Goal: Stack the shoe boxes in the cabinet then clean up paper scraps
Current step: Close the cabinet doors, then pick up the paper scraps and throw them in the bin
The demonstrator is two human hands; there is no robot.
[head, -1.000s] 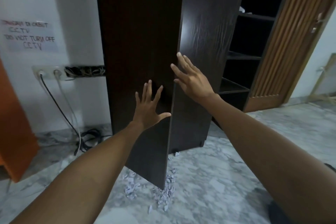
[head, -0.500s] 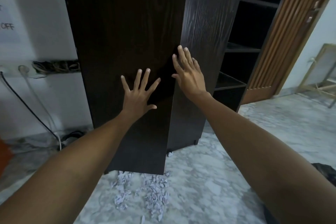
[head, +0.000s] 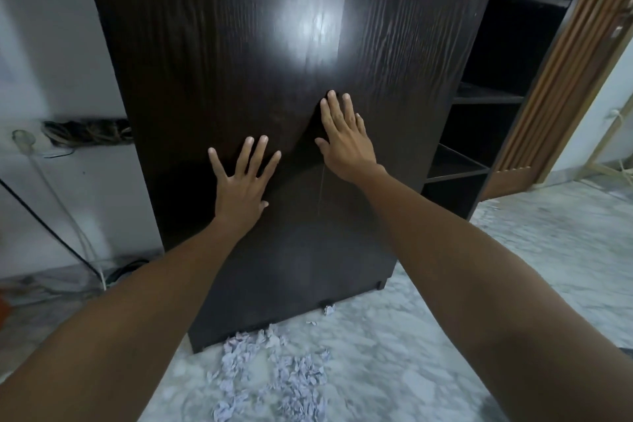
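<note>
The left hand [head: 241, 183] is pressing flat, fingers spread, on the dark cabinet door [head: 222, 62]. Just right and higher, the right hand [head: 344, 142] is lying flat, fingers together. Paper scraps [head: 274, 377] are lying on the floor below both.

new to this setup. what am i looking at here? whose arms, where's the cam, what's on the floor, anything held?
There is no robot: these are a person's bare arms, filmed by one wide-angle camera on their head, looking forward and down. The left hand and right hand lie flat, fingers spread, against the two dark cabinet doors, one hand on each door. Neither holds anything. On the marble floor at the cabinet's foot lies a heap of crumpled paper scraps. To the right stand open dark shelves; no shoe boxes are in view.
</note>
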